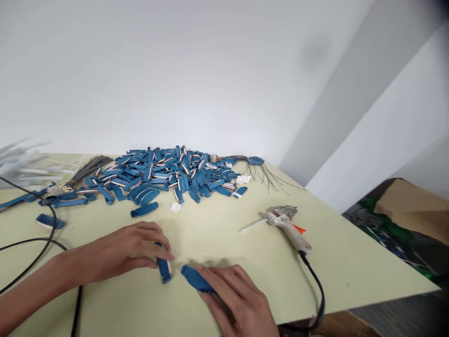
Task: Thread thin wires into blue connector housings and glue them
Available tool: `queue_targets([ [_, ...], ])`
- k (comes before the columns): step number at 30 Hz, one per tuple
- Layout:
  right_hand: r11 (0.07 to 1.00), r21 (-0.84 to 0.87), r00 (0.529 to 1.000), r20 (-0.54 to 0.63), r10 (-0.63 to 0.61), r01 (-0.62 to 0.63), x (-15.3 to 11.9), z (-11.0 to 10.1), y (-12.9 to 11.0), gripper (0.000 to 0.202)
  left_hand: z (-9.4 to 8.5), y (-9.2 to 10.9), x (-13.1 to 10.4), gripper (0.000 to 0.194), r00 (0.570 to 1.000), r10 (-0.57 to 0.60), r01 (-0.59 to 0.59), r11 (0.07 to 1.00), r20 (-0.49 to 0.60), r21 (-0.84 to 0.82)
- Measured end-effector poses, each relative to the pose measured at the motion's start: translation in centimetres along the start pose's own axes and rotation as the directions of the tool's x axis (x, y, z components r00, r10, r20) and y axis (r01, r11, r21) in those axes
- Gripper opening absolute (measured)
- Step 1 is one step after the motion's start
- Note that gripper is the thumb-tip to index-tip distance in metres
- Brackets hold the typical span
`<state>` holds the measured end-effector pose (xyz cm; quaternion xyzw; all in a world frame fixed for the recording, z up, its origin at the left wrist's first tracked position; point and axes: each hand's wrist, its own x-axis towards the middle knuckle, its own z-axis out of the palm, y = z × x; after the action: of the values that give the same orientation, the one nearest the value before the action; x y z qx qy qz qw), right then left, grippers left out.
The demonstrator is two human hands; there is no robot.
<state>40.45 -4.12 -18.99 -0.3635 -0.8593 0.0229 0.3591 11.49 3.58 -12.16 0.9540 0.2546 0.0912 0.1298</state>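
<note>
My left hand (140,248) is closed, thumb and fingers pinching a small blue piece (164,269) with a pale edge, held upright just above or on the table. Close by on the right, my right hand (242,299) grips a wider, leaf-shaped blue piece (195,279) between thumb and fingers. A small gap separates the two pieces. Part of each one is covered by the fingers. Beyond my hands a large heap of similar blue pieces (159,171) lies against the wall, and a single blue piece (144,209) sits at its front.
A glue gun (289,229) with a white stick lies on the yellowish table (336,271), its cord dropping over the front edge. Bundles of thin dark stems (91,167) flank the heap. Clear white sticks (31,164) and a looped black cable (52,220) are on the left.
</note>
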Motion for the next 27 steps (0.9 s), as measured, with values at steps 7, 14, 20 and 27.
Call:
queue_targets([
  [7, 0.996, 0.016, 0.994, 0.066, 0.088, -0.090, 0.4, -1.8, 0.2, 0.035, 1.8, -2.2, 0.8, 0.033, 0.979, -0.122, 0.144, 0.981, -0.165, 0.129],
  [14, 0.866, -0.278, 0.909, -0.153, 0.388, -0.417, -1.7, -6.5, 4.1, 0.037, 1.0, 0.4, 2.0, 0.036, 0.957, -0.059, 0.116, 0.975, -0.283, 0.191],
  [20, 0.730, -0.271, 0.778, -0.187, 0.600, -0.628, -3.4, -9.5, 6.5, 0.047, 2.2, 1.6, 1.4, 0.050, 0.958, -0.069, 0.112, 0.984, -0.279, 0.140],
  [27, 0.905, 0.078, 0.905, 0.127, 0.406, -0.417, -0.1, -5.4, 1.6, 0.026, 2.9, 3.0, 3.0, 0.043, 0.986, -0.010, 0.015, 1.000, -0.167, 0.026],
])
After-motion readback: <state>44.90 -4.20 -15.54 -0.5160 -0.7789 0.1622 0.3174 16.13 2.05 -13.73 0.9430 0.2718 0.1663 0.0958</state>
